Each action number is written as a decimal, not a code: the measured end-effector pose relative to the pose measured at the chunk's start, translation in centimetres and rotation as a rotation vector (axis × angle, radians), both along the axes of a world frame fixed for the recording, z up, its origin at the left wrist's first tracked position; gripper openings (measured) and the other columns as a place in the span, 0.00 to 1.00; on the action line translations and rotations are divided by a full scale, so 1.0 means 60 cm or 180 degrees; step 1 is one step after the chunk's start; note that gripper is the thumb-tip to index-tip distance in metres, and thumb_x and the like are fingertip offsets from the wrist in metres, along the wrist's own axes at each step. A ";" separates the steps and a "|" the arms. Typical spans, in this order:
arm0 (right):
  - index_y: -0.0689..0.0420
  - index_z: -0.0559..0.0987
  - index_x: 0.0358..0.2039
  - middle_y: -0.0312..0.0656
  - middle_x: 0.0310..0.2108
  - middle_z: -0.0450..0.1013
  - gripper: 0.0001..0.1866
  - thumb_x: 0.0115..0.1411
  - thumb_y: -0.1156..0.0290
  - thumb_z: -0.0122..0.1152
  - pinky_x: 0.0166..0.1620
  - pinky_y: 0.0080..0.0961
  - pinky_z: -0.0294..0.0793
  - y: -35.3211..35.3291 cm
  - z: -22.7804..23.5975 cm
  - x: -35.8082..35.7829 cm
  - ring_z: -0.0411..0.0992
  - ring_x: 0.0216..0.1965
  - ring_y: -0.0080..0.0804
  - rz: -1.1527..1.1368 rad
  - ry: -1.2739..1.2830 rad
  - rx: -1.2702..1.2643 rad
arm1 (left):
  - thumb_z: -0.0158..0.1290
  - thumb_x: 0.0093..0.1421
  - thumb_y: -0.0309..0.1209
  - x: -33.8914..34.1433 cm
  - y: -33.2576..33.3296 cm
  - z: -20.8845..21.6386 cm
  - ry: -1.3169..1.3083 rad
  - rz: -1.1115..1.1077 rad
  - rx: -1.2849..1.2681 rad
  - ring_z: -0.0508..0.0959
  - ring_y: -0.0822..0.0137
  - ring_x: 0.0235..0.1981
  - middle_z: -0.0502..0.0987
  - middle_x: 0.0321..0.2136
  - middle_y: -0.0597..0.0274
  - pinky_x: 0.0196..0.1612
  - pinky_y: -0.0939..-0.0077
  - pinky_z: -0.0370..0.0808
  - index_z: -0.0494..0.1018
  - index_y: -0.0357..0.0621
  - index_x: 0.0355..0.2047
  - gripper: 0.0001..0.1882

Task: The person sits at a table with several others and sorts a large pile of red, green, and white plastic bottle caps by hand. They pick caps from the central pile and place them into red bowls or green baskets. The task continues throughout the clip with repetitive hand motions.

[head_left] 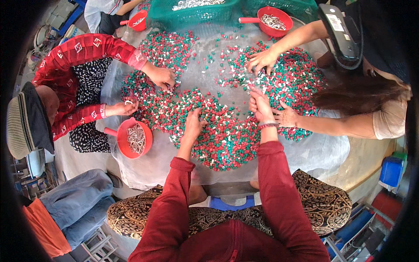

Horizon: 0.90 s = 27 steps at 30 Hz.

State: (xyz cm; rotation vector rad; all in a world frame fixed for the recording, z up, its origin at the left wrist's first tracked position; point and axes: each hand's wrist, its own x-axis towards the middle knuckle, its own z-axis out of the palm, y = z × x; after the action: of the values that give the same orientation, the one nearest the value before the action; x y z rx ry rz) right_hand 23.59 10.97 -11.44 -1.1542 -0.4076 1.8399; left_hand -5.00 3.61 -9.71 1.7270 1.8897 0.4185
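Beads: small red, green and white pieces (227, 139) lie in a wide loose spread on the surface (314, 153), thin enough that single pieces and odd items show among them.
Left hand: the left hand (193, 124) rests palm down on the near part of the spread, fingers curled into the pieces as if raking; whether the grip holds anything cannot be told, since the fingertips are buried.
Right hand: the right hand (260, 105) reaches farther in, fingers drawn together at the edge of a bare patch; the grip looks nearly closed, perhaps pinching something small, but the item is too small to make out.
Wrist: a dark band (267, 125) sits on the right wrist, clear of the red sleeve.
Neighbours: a person in a patterned red top (83, 56) on the left and a person in a beige top (390, 120) on the right each work their own part of the spread, so the hands stay apart.
Scoops: a red scoop (122, 146) with pale rings stands beside the left person, within easy drop; another red scoop (286, 17) sits at the far edge.
Baskets: green baskets (161, 13) stand at the far side, out of the way of the hands.
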 end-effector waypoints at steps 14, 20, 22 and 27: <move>0.59 0.72 0.46 0.42 0.38 0.74 0.17 0.63 0.61 0.49 0.28 0.25 0.74 -0.172 0.064 -0.098 0.72 0.33 0.31 -0.0670 0.2262 -0.0255 | 0.55 0.55 0.36 0.142 -0.016 0.103 -0.1257 -0.0251 0.1100 0.69 0.51 0.49 0.72 0.44 0.51 0.54 0.59 0.63 0.74 0.44 0.42 0.16; 0.57 0.68 0.53 0.39 0.31 0.69 0.20 0.65 0.61 0.48 0.10 0.09 0.54 -0.203 0.036 -0.025 0.58 0.18 0.17 -0.1134 0.2088 -0.0319 | 0.53 0.56 0.43 -0.038 -0.009 0.007 0.0649 0.2079 -0.0273 0.49 0.39 0.61 0.53 0.59 0.45 0.54 0.32 0.52 0.62 0.48 0.55 0.28; 0.58 0.68 0.53 0.36 0.25 0.66 0.21 0.64 0.59 0.49 0.09 0.09 0.53 -0.217 0.021 -0.022 0.57 0.17 0.16 -0.1161 0.1989 -0.0098 | 0.51 0.58 0.42 -0.044 -0.057 -0.063 0.0813 0.2242 0.0013 0.48 0.40 0.62 0.54 0.59 0.45 0.58 0.35 0.48 0.59 0.46 0.58 0.29; 0.60 0.68 0.51 0.34 0.24 0.63 0.21 0.64 0.59 0.50 0.11 0.10 0.53 -0.217 0.005 -0.023 0.56 0.18 0.18 -0.1872 0.1676 -0.0453 | 0.41 0.63 0.44 0.076 -0.060 -0.107 0.0925 0.2144 0.0140 0.44 0.49 0.66 0.49 0.63 0.46 0.63 0.46 0.41 0.54 0.37 0.60 0.31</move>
State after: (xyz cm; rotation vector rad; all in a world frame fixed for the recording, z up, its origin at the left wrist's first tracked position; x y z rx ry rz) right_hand 22.20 -2.06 -11.14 -0.7249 0.3393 1.5698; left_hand -0.43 0.03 -16.13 1.1763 2.6816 0.4704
